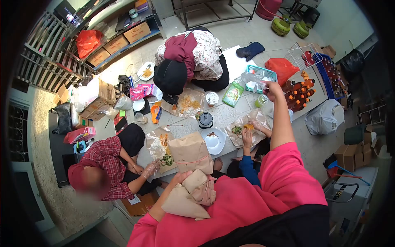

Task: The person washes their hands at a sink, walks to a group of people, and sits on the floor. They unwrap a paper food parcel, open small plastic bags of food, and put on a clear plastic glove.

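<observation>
My left hand (pixel 180 178), low in front of my body, is closed around brown paper food packets. One large packet (pixel 190 151) with a red rubber band rises above it, and crumpled brown paper packets (pixel 187 196) rest against my pink top. My right hand (pixel 270 89) is stretched out to the far right, with its fingers pinched on a clear plastic bag (pixel 253 78). That bag lies over a teal basket (pixel 266 74). Just below this hand stands a cup of green drink (pixel 261 100). A green pouch (pixel 233 94) lies to its left.
Three people sit around the floor, eating from opened paper wraps (pixel 189 103). A white plate (pixel 213 141) and a dark-lidded jar (pixel 205 120) stand mid-floor. Orange-capped bottles (pixel 298 94), a red plastic bag (pixel 282 70) and a white bag (pixel 325 117) are at the right.
</observation>
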`<state>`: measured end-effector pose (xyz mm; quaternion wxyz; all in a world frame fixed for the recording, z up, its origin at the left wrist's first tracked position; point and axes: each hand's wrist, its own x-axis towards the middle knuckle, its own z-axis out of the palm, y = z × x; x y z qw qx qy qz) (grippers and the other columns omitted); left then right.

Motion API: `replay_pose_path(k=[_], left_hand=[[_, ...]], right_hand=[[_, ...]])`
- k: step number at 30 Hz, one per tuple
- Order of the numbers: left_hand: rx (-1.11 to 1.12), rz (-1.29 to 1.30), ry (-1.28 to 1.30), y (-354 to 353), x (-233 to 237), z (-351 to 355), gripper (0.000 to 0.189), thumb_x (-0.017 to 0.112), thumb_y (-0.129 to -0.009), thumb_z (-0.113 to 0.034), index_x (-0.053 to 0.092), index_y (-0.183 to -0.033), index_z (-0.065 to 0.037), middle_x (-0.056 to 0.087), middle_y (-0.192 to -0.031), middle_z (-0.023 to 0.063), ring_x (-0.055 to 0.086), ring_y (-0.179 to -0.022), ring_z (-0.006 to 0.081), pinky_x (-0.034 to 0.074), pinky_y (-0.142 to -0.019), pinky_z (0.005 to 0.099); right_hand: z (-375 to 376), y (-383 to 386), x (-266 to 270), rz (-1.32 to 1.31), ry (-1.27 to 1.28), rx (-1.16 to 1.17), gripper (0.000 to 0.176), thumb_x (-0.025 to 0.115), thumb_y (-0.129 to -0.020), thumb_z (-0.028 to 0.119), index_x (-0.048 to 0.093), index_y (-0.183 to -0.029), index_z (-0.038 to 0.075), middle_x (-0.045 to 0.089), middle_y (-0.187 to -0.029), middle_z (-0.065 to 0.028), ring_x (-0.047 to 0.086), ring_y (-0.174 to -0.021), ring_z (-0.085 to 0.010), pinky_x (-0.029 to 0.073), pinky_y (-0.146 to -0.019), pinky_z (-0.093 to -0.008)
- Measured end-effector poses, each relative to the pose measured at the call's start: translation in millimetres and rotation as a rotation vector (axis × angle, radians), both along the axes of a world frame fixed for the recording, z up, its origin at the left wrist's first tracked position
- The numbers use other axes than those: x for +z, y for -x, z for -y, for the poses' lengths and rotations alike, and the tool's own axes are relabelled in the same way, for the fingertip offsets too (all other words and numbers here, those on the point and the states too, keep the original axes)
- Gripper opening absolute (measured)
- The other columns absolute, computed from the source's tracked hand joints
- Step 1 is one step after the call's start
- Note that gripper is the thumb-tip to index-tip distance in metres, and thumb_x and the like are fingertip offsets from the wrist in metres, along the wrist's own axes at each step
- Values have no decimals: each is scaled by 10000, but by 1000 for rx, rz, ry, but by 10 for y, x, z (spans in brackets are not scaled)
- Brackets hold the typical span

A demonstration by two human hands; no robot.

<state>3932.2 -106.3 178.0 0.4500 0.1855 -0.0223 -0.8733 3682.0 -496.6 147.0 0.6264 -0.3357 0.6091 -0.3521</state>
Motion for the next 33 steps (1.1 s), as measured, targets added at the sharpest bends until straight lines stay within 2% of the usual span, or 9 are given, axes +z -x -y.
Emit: replay_pose_path(k=[5, 11, 13, 16, 18, 22, 25, 27, 33], left_hand=[[-87, -119, 96, 17, 362, -93, 591, 472, -774, -352, 311, -1173, 52, 391, -1156, 193, 386, -1074, 280, 320, -911, 376], [-320, -216, 169, 76, 840, -435, 601, 457, -782, -360, 293, -1183, 58, 373, -1174, 205, 369, -1097, 292, 307, -932, 386], [-328, 107, 280, 177, 1091, -708, 643, 384, -766, -482, 273, -1202, -22, 420, -1075, 138, 400, -1055, 296, 253, -937, 437], [-464, 150, 316, 322, 1145, -932, 635, 392, -768, -470, 276, -1201, -19, 418, -1081, 139, 400, -1057, 291, 260, -934, 430], [-567, 129, 310, 483, 1129, -1083, 631, 397, -768, -461, 279, -1200, -18, 418, -1085, 140, 399, -1058, 287, 264, -933, 426], [-831, 101, 293, 917, 1081, -1388, 621, 408, -770, -445, 283, -1199, -14, 416, -1093, 141, 398, -1061, 280, 272, -930, 417], [-1061, 75, 251, 1275, 1011, -1685, 614, 416, -771, -433, 286, -1198, -11, 415, -1099, 142, 397, -1063, 275, 278, -927, 411], [-1188, 65, 222, 1495, 983, -1852, 610, 421, -772, -424, 288, -1197, -9, 414, -1103, 143, 397, -1065, 271, 282, -926, 406], [-1450, 37, 207, 2352, 872, -2366, 596, 436, -774, -400, 294, -1195, -3, 412, -1116, 145, 395, -1069, 261, 295, -921, 393]], right_hand=[[-1098, 584, 290, 357, -29, -84, 160, 504, -692, 107, 469, -840, 59, 450, -783, -49, 424, -651, -176, 406, -569, -287], [-2994, 722, 1191, 561, 149, -243, 162, 504, -784, 161, 412, -872, 62, 495, -866, -78, 534, -804, -228, 440, -774, -447], [-3622, 878, 1269, 618, 363, -59, 194, 506, -799, 134, 388, -940, 74, 488, -906, -70, 522, -883, -219, 425, -801, -464], [-4580, 1093, 1339, 490, 427, -141, 411, 494, -707, -65, 358, -1070, 72, 487, -899, -62, 529, -839, -178, 444, -760, -330], [-5217, 1256, 1228, 373, 423, -206, 519, 452, -667, -111, 336, -1140, 69, 485, -897, -55, 524, -812, -155, 417, -741, -267], [-6569, 1543, 890, 305, 400, -528, 471, 504, -666, -64, 406, -1113, 47, 505, -914, -53, 515, -806, -125, 395, -738, -250], [-7771, 1793, 419, 104, 153, -700, 331, 540, -697, 1, 489, -1024, 23, 538, -893, -52, 510, -805, -114, 398, -704, -241], [-8686, 1883, 75, -45, -228, -941, 212, 553, -736, 85, 537, -934, 11, 562, -857, -57, 513, -804, -110, 408, -674, -245], [-11527, 1276, -515, -124, -492, -1532, 222, 520, -763, 245, 540, -948, 124, 565, -850, -7, 519, -783, -158, 394, -649, -333]])
